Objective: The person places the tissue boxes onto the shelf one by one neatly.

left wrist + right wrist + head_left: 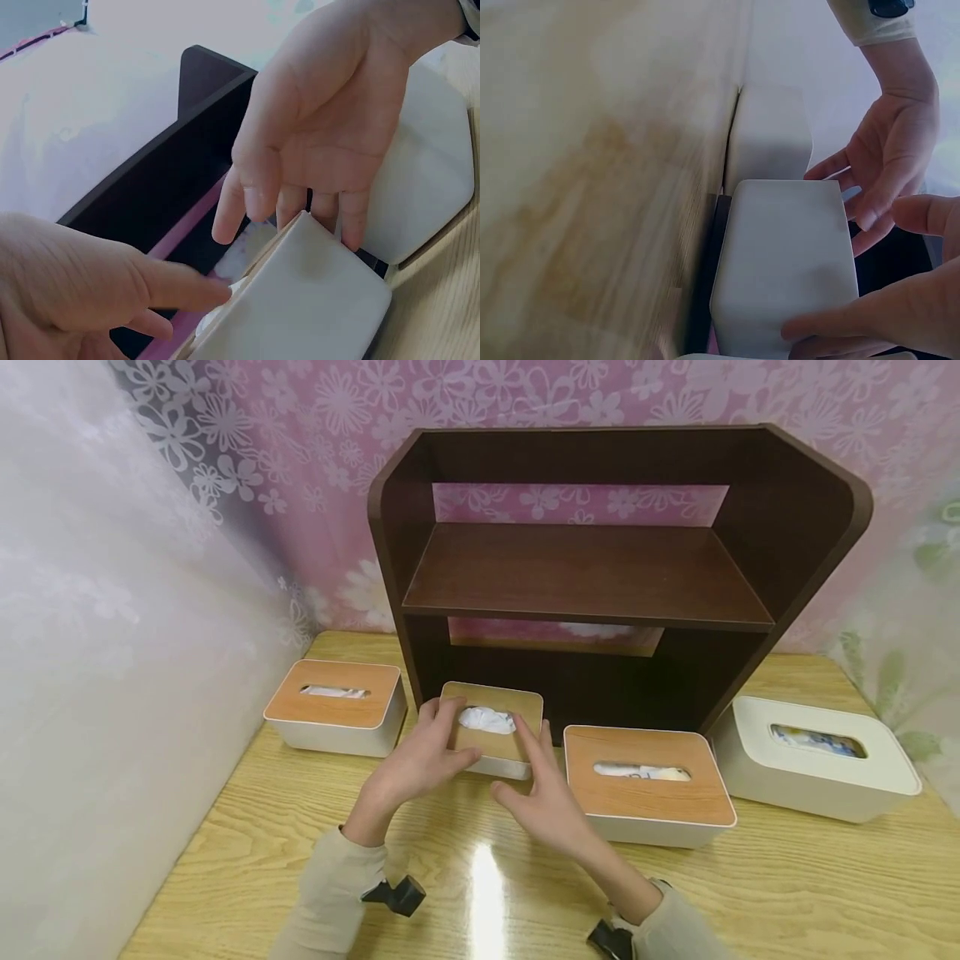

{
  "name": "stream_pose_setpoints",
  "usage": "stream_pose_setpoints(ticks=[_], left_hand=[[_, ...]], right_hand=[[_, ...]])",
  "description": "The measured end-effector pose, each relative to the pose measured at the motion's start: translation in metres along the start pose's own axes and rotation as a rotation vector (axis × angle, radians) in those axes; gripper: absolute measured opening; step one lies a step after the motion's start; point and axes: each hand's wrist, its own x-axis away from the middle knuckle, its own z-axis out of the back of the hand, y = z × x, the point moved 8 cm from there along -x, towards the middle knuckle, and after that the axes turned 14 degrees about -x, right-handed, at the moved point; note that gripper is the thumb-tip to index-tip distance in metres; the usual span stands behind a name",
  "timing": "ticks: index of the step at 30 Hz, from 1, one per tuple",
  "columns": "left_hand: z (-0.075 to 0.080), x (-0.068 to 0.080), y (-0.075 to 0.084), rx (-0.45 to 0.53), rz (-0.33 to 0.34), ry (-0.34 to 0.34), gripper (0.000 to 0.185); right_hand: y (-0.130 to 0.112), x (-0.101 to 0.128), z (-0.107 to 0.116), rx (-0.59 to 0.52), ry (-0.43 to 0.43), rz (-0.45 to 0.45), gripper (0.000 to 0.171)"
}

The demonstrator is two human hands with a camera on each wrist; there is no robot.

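A small tissue box (491, 745) with a tan wood-look lid and white sides stands at the front of the dark shelf, white tissue bunched in its slot. My left hand (420, 756) is at its left side, fingers over the lid's left edge and thumb near the front edge. On the opposite side, my right hand (546, 793) has its index finger at the lid's right edge, the thumb held apart in front. Straight fingers of the right hand (322, 127) lie along the white side in the left wrist view. The box's side (787, 255) faces the right wrist camera.
Orange-lidded tissue boxes stand close on the left (337, 693) and right (648, 768). A cream tissue box (817, 760) is farther right. The two-tier dark brown shelf (585, 568) rises behind on the wooden table (255, 827). A pale curtain (112, 652) hangs along the left side.
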Motion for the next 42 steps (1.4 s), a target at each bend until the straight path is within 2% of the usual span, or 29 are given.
stream_pose_setpoints(ticks=[11, 19, 25, 31, 36, 42], left_hand=[[-0.001, -0.009, -0.009, -0.034, -0.042, 0.062, 0.066], [-0.003, -0.013, -0.020, 0.011, 0.054, 0.064, 0.082], [-0.004, -0.015, -0.023, 0.018, 0.094, 0.055, 0.093], [-0.005, -0.014, -0.028, -0.003, 0.163, 0.041, 0.088], [-0.006, -0.014, -0.030, -0.004, 0.212, 0.057, 0.078], [-0.007, -0.013, -0.031, 0.005, 0.211, 0.062, 0.076]], right_hand=[[0.002, -0.014, 0.004, -0.053, 0.052, -0.017, 0.089], [0.005, -0.009, 0.005, -0.179, 0.108, -0.030, 0.092], [0.006, 0.005, 0.000, -0.230, 0.089, -0.090, 0.096], [0.007, 0.008, 0.000, -0.222, 0.075, -0.119, 0.095], [0.006, 0.006, 0.001, -0.257, 0.068, -0.117, 0.094], [0.004, -0.001, 0.004, -0.310, 0.060, -0.100, 0.095]])
